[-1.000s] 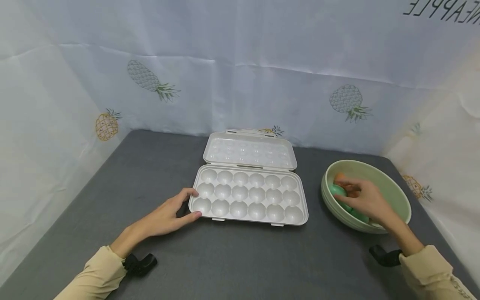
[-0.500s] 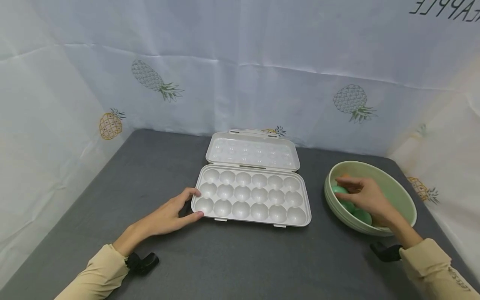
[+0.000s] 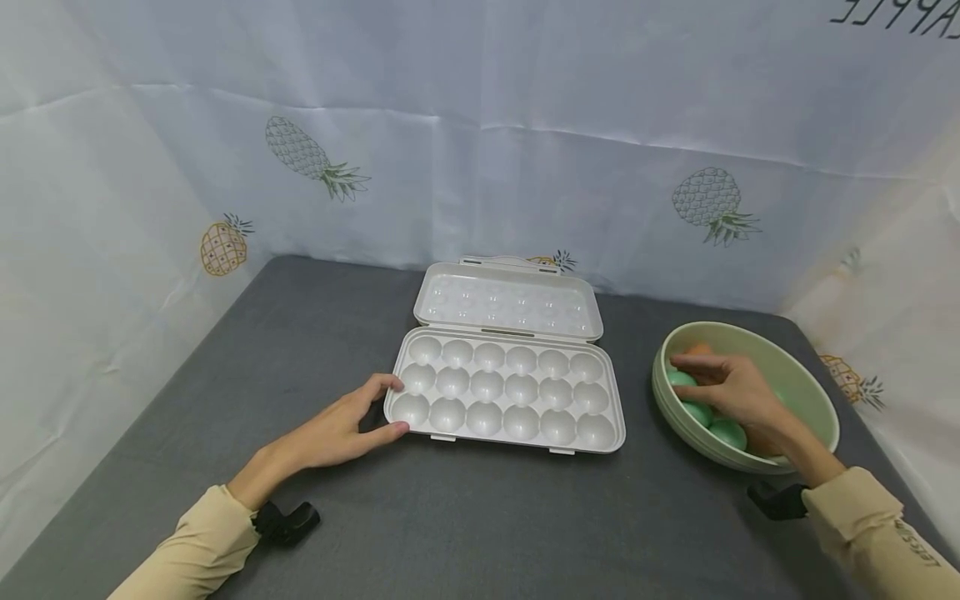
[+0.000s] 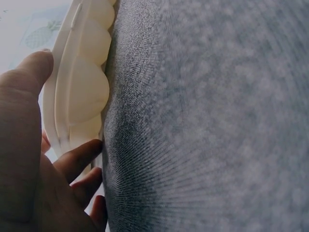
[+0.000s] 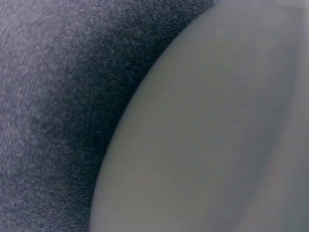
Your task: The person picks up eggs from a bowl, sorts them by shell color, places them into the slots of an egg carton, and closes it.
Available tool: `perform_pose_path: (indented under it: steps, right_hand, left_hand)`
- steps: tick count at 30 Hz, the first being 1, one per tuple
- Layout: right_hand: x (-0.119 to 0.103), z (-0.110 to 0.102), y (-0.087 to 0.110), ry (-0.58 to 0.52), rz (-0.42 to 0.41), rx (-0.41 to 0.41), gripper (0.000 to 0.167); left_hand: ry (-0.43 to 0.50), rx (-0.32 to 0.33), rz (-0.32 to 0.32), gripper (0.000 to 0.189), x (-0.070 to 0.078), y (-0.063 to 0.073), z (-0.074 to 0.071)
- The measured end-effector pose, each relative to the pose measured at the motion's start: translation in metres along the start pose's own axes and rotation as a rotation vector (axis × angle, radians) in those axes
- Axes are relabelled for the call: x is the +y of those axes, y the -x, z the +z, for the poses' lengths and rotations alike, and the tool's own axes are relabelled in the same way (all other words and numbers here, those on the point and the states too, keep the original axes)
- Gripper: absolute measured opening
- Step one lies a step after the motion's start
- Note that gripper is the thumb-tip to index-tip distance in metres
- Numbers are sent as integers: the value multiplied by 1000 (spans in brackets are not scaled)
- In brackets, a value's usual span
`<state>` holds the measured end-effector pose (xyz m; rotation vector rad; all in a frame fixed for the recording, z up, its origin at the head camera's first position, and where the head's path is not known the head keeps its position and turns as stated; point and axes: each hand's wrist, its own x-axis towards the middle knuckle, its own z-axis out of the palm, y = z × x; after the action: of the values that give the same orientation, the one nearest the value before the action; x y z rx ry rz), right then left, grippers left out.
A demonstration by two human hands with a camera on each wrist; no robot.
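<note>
Hardly anything is shifting since earlier | left hand (image 3: 330, 433) is resting loosely against egg tray (image 3: 498, 439), likely steadying it | right hand (image 3: 738, 396) is reaching among green balls (image 3: 727, 432) in bowl (image 3: 795, 383), rightward; I'm unable to tell whether it's pinching one

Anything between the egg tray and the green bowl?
Nothing but bare dark tabletop separates the egg tray from the green bowl, as the head view shows.

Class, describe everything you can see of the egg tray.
The egg tray looks like glossy pale plastic. It lies flat and open on the dark grey table, its hinged lid tipped back behind it. Three rows of six cups show, all empty; two tabs jut from the front edge. The left hand touches its left end.
</note>
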<state>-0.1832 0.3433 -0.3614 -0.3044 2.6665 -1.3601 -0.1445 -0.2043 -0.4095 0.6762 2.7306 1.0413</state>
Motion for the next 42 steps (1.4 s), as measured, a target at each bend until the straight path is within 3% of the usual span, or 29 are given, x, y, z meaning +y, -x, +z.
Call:
perform_pose_path:
  steps: [5, 10, 17, 22, 31, 42]
  right_hand:
    - [1, 0, -1, 38, -5, 12, 55]
    - [1, 0, -3, 146, -2, 27, 49]
    - [4, -1, -6, 296, -93, 52, 36]
    - [6, 0, -6, 333, -112, 60, 36]
    - [16, 3, -4, 184, -122, 11, 41]
    - [20, 5, -6, 212, -186, 41, 43]
  left_hand:
    - [-1, -4, 1, 55, 1, 0, -1]
    - [0, -4, 5, 55, 0, 0, 0]
    - [6, -1, 6, 54, -1, -1, 0]
    - [4, 1, 17, 52, -1, -1, 1]
    - [2, -6, 19, 52, -2, -2, -1]
    - [9, -20, 4, 53, 0, 0, -1]
